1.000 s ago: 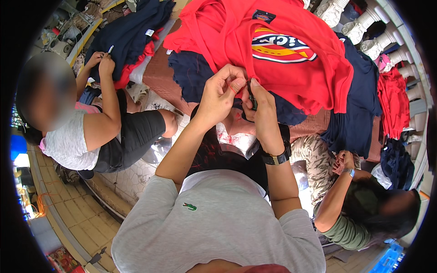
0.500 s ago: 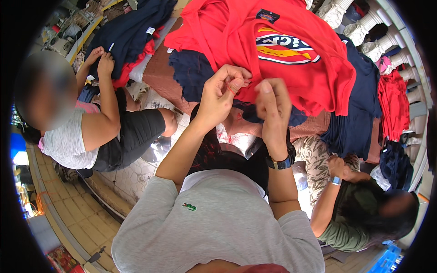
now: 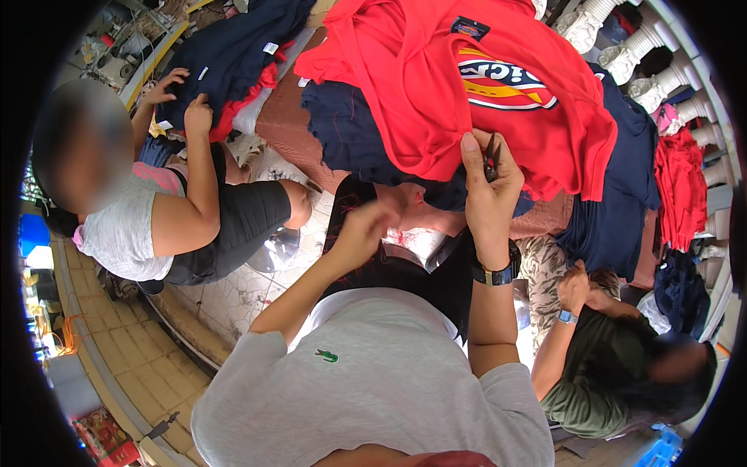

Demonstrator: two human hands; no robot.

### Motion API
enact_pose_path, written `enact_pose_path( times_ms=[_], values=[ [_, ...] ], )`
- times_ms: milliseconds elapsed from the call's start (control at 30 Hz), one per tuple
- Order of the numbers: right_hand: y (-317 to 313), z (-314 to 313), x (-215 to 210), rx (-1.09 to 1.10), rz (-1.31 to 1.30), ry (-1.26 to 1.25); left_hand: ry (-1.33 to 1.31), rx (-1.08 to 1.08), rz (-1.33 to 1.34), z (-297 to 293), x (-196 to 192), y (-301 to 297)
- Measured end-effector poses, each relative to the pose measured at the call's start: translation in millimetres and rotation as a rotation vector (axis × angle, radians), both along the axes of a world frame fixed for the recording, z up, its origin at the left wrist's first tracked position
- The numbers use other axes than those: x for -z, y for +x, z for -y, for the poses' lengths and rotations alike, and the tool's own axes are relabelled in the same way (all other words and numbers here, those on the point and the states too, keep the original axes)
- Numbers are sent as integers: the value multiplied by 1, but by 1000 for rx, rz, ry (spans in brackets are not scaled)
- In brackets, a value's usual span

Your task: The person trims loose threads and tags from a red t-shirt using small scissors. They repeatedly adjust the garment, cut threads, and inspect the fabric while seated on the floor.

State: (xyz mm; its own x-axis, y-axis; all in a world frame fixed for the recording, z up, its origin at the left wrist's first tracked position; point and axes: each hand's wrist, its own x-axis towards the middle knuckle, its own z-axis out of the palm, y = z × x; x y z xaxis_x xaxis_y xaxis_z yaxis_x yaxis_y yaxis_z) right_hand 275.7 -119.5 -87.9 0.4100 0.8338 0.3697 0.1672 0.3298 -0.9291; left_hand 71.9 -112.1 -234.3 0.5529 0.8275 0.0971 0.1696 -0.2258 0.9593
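A red T-shirt with a printed chest logo lies spread before me over dark navy garments. My right hand pinches the shirt's near edge between thumb and fingers. Small dark thread snips also sit in that hand, their blades pointing up past the fingers. Low over my lap, apart from the shirt, is my left hand. Motion smears its fingers, and whether it holds anything does not show. Red thread bits lie on a pale surface between my legs.
At the left a person handles a navy garment. Another person sits close at the right. Brown cloth covers the work surface. White balusters line the right side, with red garments hanging there.
My left hand has left the shirt's edge and dropped toward my lap. My right hand has moved slightly right and now pinches the shirt, with the snips showing. The left person's hands have spread apart.
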Motion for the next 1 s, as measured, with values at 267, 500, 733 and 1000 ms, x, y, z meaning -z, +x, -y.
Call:
enact_pose_path(
  times_ms=[267,500,733,1000],
  values=[
    [2,0,4,-28,-116,-36,471,-56,-20,-16,-123,6],
    [2,-2,7,-112,-214,-88,570,-351,225,-86,-153,61],
    [11,2,7,-155,-331,-101,-111,168,363,-64,-132,-3],
    [8,-2,13,-279,-490,-97,204,-154,144,-43,-140,-8]
  ],
)
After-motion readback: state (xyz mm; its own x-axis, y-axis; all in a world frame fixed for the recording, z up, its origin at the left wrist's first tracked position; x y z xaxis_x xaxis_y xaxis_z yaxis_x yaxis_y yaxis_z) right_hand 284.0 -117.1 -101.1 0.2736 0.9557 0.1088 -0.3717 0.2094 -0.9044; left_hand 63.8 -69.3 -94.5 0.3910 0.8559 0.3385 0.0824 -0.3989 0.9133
